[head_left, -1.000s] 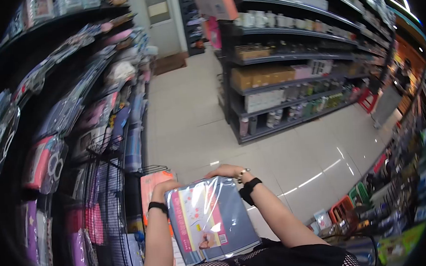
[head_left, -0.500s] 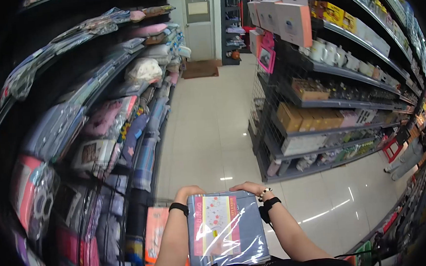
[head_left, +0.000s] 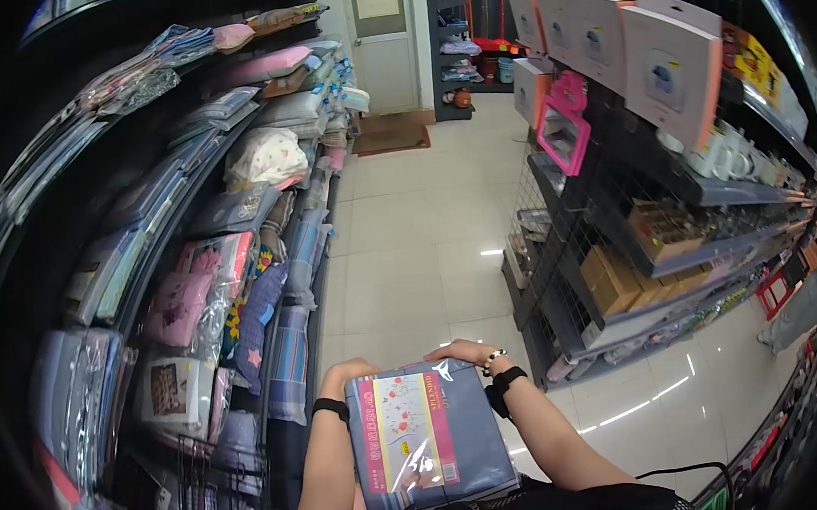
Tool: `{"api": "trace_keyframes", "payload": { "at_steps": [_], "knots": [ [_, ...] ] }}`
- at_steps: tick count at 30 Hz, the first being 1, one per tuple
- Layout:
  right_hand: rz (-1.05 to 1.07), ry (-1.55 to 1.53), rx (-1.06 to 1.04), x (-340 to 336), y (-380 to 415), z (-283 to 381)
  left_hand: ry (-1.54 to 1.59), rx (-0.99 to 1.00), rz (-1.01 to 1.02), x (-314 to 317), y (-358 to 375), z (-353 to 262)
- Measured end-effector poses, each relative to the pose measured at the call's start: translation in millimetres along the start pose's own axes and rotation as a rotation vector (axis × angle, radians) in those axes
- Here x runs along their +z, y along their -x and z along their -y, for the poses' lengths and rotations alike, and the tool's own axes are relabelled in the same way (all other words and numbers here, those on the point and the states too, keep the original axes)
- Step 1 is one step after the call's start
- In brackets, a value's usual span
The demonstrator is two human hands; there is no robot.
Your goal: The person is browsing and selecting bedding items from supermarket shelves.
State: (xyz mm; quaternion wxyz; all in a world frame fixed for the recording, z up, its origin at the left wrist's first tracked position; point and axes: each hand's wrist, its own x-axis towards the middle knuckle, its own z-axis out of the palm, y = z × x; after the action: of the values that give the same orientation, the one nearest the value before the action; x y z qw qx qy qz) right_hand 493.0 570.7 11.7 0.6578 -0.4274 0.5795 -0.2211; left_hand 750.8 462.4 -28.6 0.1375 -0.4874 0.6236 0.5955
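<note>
A plastic-wrapped blue-grey fabric package (head_left: 483,439) with a pink and yellow printed label rests against the body, level with the lower centre of the view. My left hand (head_left: 348,371) grips its far left corner, fingers mostly hidden behind the package. Around the far right edge curls my right hand (head_left: 465,350), its fingertips at the top edge. Both wrists wear black straps, and a beaded bracelet sits on the right one.
Shelves of packaged bedding (head_left: 175,300) line the left side. On the right stands a rack with white boxes (head_left: 666,76), a pink-framed mirror (head_left: 566,135) and brown cartons (head_left: 619,278). A tiled aisle (head_left: 397,227) leads to a brown mat (head_left: 392,133) and a door (head_left: 383,58).
The right-hand rack and its white boxes now look larger and closer, and the left shelves have shifted in view. The package, still held by both hands, is slightly further left and tilted.
</note>
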Motion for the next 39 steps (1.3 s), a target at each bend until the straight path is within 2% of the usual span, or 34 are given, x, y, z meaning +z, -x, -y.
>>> {"api": "trace_keyframes", "payload": {
  "at_steps": [3, 4, 5, 7, 8, 9, 11, 12, 13, 15, 16, 17, 19, 20, 23, 25, 27, 28, 30, 31, 33, 38, 39],
  "knots": [
    [0.033, 0.082, -0.027, -45, -79, 35, -0.032, 0.048, 0.025, -65, -59, -10],
    [0.036, 0.082, -0.052, -62, -107, 53, 0.106, 0.075, 0.042, -94, -74, -16],
    [0.046, 0.091, -0.069, -80, -131, 70, 0.106, 0.075, 0.021, -118, -91, -25],
    [0.075, 0.138, -0.059, -113, -164, 122, -0.041, -0.113, -0.158, -157, -79, -89],
    [0.054, 0.194, -0.053, -131, -183, 144, 0.005, -0.029, -0.116, -188, -104, -89],
    [0.061, 0.203, -0.076, -154, -203, 168, 0.002, -0.028, -0.141, -218, -115, -108],
    [0.123, 0.158, -0.046, -186, -236, 188, -0.101, 0.055, -0.094, -250, -143, -127],
    [0.116, 0.157, -0.036, -198, -239, 197, -0.037, -0.126, -0.167, -253, -149, -149],
    [0.118, 0.156, -0.024, -215, -260, 200, -0.031, -0.129, -0.158, -272, -181, -145],
    [0.065, 0.178, -0.170, -247, -306, 189, -0.129, 0.095, -0.152, -305, -263, -121],
    [0.072, 0.096, -0.116, -258, -292, 215, -0.125, 0.008, -0.118, -307, -232, -172],
    [0.073, 0.090, -0.088, -275, -307, 220, -0.036, 0.069, -0.053, -318, -238, -188],
    [0.030, 0.120, 0.055, -310, -344, 227, 0.034, -0.010, -0.009, -345, -253, -235],
    [-0.008, 0.076, 0.005, -326, -355, 226, 0.007, 0.085, 0.040, -361, -295, -227],
    [-0.048, 0.007, 0.012, -362, -385, 260, -0.151, 0.075, -0.058, -403, -339, -267],
    [-0.063, 0.012, -0.010, -391, -434, 273, -0.139, 0.074, -0.036, -446, -401, -264],
    [-0.103, 0.120, 0.014, -417, -482, 307, -0.106, 0.226, 0.035, -503, -457, -264],
    [-0.107, 0.129, 0.006, -431, -500, 325, -0.106, 0.235, 0.026, -525, -488, -257],
    [-0.199, 0.205, -0.211, -459, -529, 360, 0.080, 0.666, -0.239, -563, -528, -260],
    [-0.208, 0.206, -0.215, -478, -549, 385, 0.074, 0.674, -0.237, -595, -540, -279],
    [-0.127, 0.105, -0.013, -516, -588, 426, -0.158, 0.466, -0.075, -654, -567, -315],
    [-0.319, 0.205, -0.083, -579, -653, 473, -0.143, 0.435, -0.075, -744, -634, -395],
    [-0.279, 0.155, -0.055, -600, -662, 485, 0.263, 0.238, -0.013, -757, -626, -412]
  ]
}}
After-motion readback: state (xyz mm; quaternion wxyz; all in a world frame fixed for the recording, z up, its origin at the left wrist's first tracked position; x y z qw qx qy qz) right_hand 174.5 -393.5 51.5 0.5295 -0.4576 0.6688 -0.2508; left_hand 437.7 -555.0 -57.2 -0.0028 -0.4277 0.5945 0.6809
